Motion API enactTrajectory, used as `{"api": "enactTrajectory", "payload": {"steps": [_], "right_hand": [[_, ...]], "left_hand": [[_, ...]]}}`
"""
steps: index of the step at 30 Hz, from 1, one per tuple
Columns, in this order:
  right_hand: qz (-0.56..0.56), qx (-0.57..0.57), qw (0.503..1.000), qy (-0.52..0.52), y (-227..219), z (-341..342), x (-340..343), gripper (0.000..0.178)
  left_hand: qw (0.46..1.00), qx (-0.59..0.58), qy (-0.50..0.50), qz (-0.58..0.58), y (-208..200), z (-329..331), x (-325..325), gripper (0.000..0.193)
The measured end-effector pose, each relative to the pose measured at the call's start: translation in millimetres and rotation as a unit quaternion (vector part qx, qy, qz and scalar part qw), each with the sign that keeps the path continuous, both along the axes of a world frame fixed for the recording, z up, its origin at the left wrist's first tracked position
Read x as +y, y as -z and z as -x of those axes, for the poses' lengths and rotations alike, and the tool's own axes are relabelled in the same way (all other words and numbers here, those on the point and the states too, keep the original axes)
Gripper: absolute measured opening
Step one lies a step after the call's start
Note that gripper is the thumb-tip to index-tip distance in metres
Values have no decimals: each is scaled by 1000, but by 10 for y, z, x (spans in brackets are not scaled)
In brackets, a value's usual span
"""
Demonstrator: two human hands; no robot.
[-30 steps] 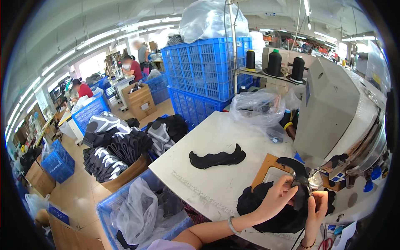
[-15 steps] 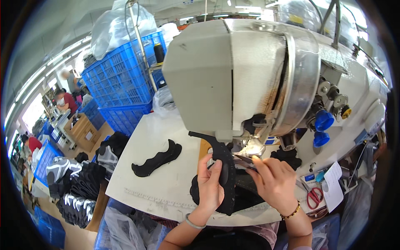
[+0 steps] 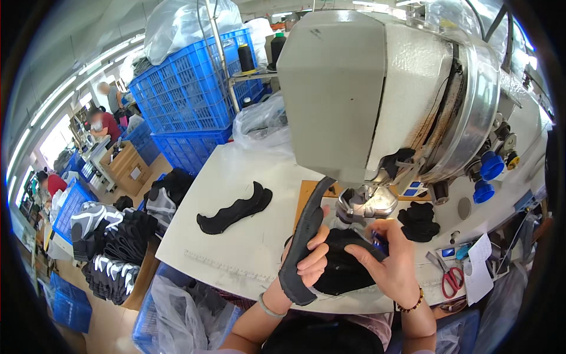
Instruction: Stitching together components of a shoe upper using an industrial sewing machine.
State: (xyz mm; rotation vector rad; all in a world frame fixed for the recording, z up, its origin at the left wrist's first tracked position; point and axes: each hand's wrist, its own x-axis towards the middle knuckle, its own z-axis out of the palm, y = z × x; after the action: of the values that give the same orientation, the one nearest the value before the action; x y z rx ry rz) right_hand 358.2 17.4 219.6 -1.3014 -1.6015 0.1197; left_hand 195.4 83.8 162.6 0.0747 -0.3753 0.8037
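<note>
Feeding a black shoe-upper piece (image 3: 342,265) under the presser foot (image 3: 365,203) of the big grey sewing machine (image 3: 377,88), w/ both hands right at the needle area. Left hand (image 3: 312,251) has its grip closed round a long dark padded strip (image 3: 300,242) that curves up toward the foot; right hand (image 3: 392,259) pinches the far edge of the piece, grip closed on the fabric. The work sits on the white desk (image 3: 236,242), front edge, just below the machine head.

To do it well, I'd judge: keep strip & piece edges flush, fabric flat, fingertips clear of the needle, guide rather than pull.

Containers: stacked blue crates (image 3: 188,94) behind the desk, clear plastic bags on top, contents can't tell. A clear bag-lined blue bin (image 3: 177,307) below the desk front, looks mostly plastic. Cardboard boxes (image 3: 127,168) further left. Another black cut piece (image 3: 236,207) lies loose on the desk; red-handled scissors (image 3: 451,277) at right.
</note>
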Motion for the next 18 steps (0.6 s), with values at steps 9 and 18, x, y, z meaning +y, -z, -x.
{"api": "enactTrajectory", "payload": {"steps": [9, 18], "right_hand": [[74, 158, 965, -197, 45, 283, 295, 19], [-4, 59, 987, -146, 9, 490, 238, 17]], "left_hand": [[994, -58, 76, 53, 67, 19, -93, 30], [988, 147, -45, -30, 85, 124, -218, 38]]}}
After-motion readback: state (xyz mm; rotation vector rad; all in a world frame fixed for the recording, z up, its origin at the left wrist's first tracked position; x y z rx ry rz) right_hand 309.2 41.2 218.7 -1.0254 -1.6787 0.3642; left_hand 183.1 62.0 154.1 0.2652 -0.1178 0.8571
